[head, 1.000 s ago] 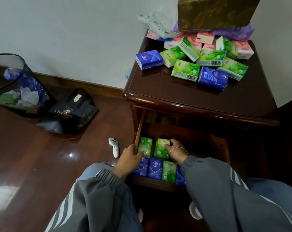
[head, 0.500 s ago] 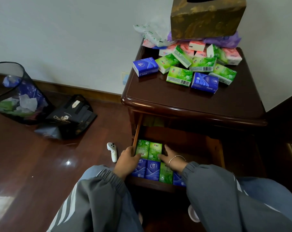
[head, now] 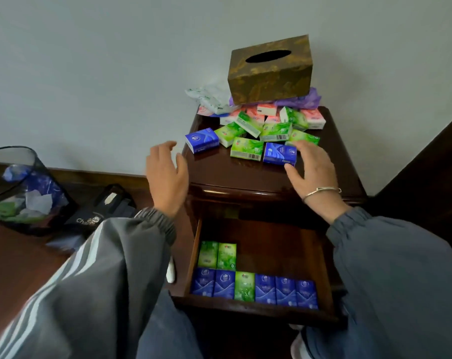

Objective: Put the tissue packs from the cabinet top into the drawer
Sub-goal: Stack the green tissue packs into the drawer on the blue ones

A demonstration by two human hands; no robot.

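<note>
closest to me, the drawer (head: pixel 320 255) stands pulled out under my sleeves. along its front edge i have a row of packs standing side by side, blue ones with one green between them (head: pixel 253 287), and behind their left end two more green packs (head: pixel 217 255) begin a second row. packed tight like that, they leave the right and back of the drawer bare for more.

above it, both my hands are lifted over the cabinet top (head: pixel 232 174). my left hand (head: pixel 168 177) is empty, fingers spread and loosely curled, hovering off the left edge near a lone blue pack (head: pixel 202 139). my right hand (head: pixel 314 172) is spread too, thumb low, just touching or about to close on the nearer blue pack (head: pixel 279 153); i can't tell if it has a grip yet. i'd say i'm going for one pack in each hand.

further back, the heap of green, pink and white packs (head: pixel 266 125) lies jumbled against a gold tissue box (head: pixel 270 73) resting on purple wrapping by the wall. most of the job remains up there.
</note>
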